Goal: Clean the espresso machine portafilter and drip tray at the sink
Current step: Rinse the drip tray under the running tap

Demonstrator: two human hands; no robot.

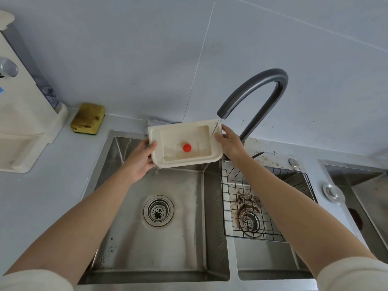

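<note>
A cream plastic drip tray (155,133) with a red float (186,147) inside is held over the left sink basin (178,244). My left hand (139,159) grips its left edge and my right hand (230,143) grips its right edge. Water runs from the dark grey faucet (262,80) into the tray's right side and pools in it. Some water spills off the tray's lower left corner. No portafilter is in view.
The cream espresso machine (27,122) stands on the counter at left, with a stained yellow sponge (88,118) beside it. The right basin holds a wire rack (270,208) with brown coffee residue around its drain. Another basin (367,196) lies at the far right.
</note>
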